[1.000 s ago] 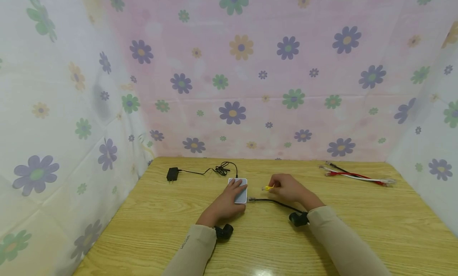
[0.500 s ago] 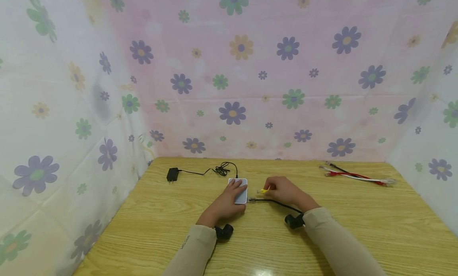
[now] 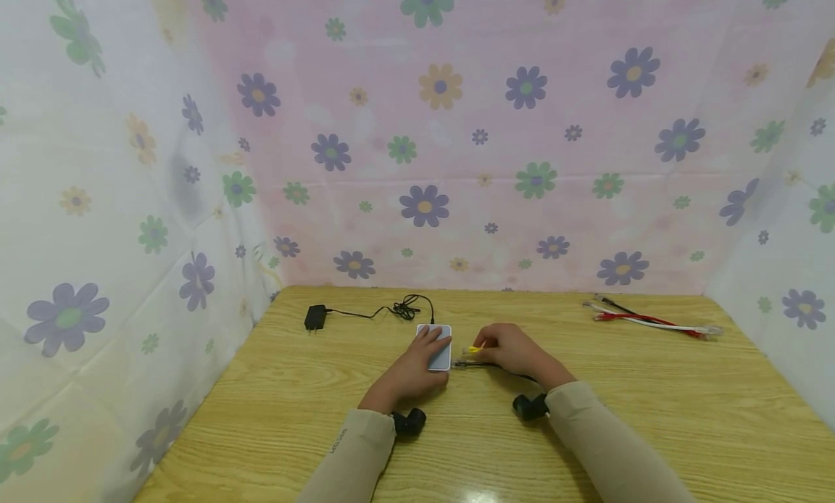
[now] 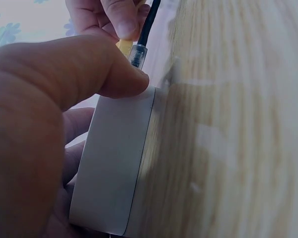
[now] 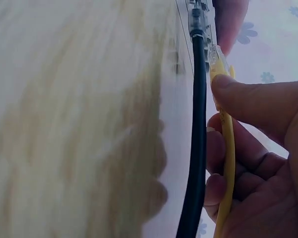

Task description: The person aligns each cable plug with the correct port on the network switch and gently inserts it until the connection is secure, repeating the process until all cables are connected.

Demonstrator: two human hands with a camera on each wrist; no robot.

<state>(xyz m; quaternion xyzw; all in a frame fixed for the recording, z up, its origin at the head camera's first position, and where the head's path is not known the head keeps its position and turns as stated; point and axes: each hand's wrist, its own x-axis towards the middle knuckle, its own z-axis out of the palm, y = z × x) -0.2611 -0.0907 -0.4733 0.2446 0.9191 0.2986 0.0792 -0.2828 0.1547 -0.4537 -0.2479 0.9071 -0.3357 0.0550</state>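
The white box (image 3: 442,358) is held on the table (image 3: 261,423) by the left hand (image 3: 411,369), fingers spread across its top, thumb pressed to its near side. And here the yellow cable (image 5: 229,153) is pinched near its plug (image 5: 215,55) by the right hand (image 3: 514,351), its tip pointed toward the box, just short of it, right beside the plugged-in black cable (image 5: 198,124).

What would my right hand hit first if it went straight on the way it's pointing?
Probably the side of the white box, with the yellow cable pinched in your right hand touching first, near the black cable; exact depth is unclear.
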